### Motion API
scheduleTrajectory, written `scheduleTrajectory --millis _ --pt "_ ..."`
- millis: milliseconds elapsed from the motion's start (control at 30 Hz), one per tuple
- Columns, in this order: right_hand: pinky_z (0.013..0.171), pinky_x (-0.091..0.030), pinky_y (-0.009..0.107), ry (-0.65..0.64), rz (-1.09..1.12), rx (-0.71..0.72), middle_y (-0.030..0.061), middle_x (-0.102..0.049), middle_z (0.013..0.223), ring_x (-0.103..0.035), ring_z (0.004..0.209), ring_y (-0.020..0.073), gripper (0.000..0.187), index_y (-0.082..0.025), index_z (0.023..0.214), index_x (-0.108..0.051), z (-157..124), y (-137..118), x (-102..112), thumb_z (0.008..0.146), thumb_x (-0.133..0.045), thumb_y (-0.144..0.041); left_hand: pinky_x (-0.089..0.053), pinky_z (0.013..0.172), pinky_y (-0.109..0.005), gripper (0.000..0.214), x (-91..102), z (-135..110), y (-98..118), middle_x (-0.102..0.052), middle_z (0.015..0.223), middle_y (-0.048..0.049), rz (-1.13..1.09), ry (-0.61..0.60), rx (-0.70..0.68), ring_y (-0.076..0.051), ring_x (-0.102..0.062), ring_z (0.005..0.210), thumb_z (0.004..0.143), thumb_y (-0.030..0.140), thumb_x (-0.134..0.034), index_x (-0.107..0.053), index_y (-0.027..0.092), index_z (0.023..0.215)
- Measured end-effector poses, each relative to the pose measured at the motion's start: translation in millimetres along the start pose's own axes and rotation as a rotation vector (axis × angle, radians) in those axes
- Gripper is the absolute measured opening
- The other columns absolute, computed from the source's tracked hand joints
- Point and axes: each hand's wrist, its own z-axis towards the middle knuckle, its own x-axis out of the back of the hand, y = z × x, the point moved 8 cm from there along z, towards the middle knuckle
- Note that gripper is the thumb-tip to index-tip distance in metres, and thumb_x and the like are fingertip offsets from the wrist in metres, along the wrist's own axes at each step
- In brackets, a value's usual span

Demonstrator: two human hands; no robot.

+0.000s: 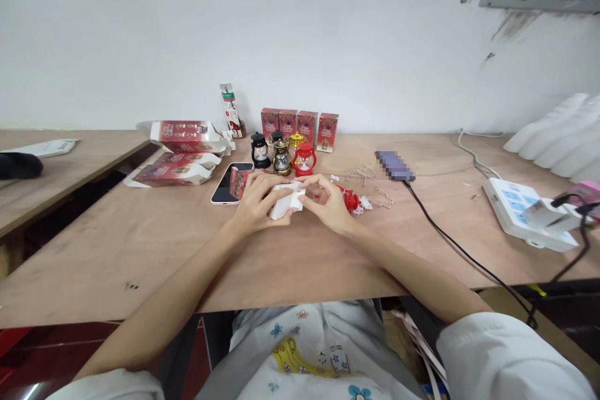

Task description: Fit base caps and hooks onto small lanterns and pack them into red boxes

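Both of my hands meet over the middle of the wooden table [140, 250]. My left hand [255, 200] is closed around a small white folded carton [285, 202] with a red printed side. My right hand [328, 200] pinches the carton's right end, fingers curled. A small red lantern [350, 200] lies on the table just right of my right hand. Behind my hands stand several little lanterns: a black one [259, 150], a bronze one [282, 158], a gold one [295, 141] and a red one [304, 159].
A phone [225, 184] lies left of my hands. Flat red cartons [180, 169] are stacked at the back left, upright red boxes [300, 125] by the wall. Wire hooks [363, 174], a power bank [394, 165] with black cable, and a white power strip [525, 209] sit at right.
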Motion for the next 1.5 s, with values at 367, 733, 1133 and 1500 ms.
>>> scheduleTrajectory --millis 367,733,1133,1500 --pt "0.09 -0.052 0.033 -0.159 0.104 -0.026 0.0034 -0.058 0.122 -0.057 0.111 0.018 0.047 -0.028 0.113 -0.053 0.0 8.7 -12.1 0.072 -0.072 -0.044 -0.048 0.079 -0.042 0.062 5.3 -6.8 6.3 -0.061 0.103 -0.0103 -0.121 0.134 -0.083 -0.024 -0.061 0.094 0.071 0.037 -0.065 -0.039 0.024 0.126" --pt "0.108 -0.041 0.048 -0.048 -0.629 0.466 0.0045 -0.032 0.145 -0.029 0.138 0.0256 0.026 -0.03 0.109 -0.062 -12.0 -21.0 -5.1 0.083 -0.064 -0.028 -0.039 0.096 -0.05 0.064 18.2 -12.3 -35.1 -0.035 0.132 -0.0117 -0.166 0.291 0.545 -0.032 -0.036 0.125 0.079 0.065 -0.047 -0.041 0.027 0.13" --pt "0.105 -0.039 0.048 -0.285 -1.169 0.458 0.0148 -0.047 0.136 -0.043 0.128 0.0279 0.052 -0.019 0.13 -0.047 -0.2 -41.2 10.4 0.085 -0.057 -0.044 -0.047 0.065 -0.027 0.074 0.7 -30.5 -75.0 -0.048 0.107 -0.0036 -0.195 0.19 0.865 -0.011 -0.053 0.072 0.064 0.037 -0.076 -0.033 0.023 0.124" --pt "0.088 -0.046 0.044 -0.441 -1.239 -0.1 0.0162 -0.055 0.123 -0.053 0.114 0.0326 0.056 -0.017 0.12 -0.049 -9.6 3.5 66.6 0.071 -0.072 -0.032 -0.055 0.076 -0.035 0.074 -34.1 -35.6 -63.3 -0.047 0.111 -0.0048 -0.495 0.074 0.805 -0.018 -0.064 0.093 0.061 0.036 -0.079 -0.022 0.026 0.108"
